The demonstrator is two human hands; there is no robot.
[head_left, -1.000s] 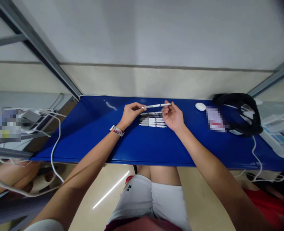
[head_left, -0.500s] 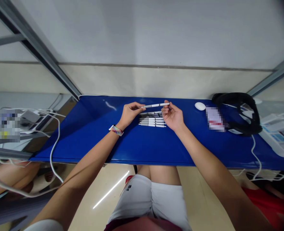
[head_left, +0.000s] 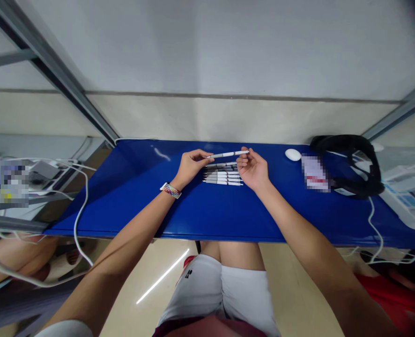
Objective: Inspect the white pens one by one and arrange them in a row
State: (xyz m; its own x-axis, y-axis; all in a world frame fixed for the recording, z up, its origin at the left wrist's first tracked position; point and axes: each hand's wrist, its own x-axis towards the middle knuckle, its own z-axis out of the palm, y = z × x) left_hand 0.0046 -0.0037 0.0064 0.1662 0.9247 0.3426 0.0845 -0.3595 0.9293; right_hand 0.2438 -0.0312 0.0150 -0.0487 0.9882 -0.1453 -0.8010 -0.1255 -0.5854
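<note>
Above the blue table [head_left: 133, 187], a white pen [head_left: 227, 154] stretched crosswise, one end pinched between the left hand's [head_left: 189, 166] closed thumb and fingers, the other held at the right hand's [head_left: 255, 171] loosely curled fingertips; similar pens [head_left: 224, 179] lay in a row close by

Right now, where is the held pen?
In the head view, the held pen is near centre, between left hand and right hand, beyond the pen row.

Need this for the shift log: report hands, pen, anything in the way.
Left hand pinching one end of pen; right hand at its other end. Pen spans between them. Row of pens close by on blue table; nothing seen blocking.
</note>
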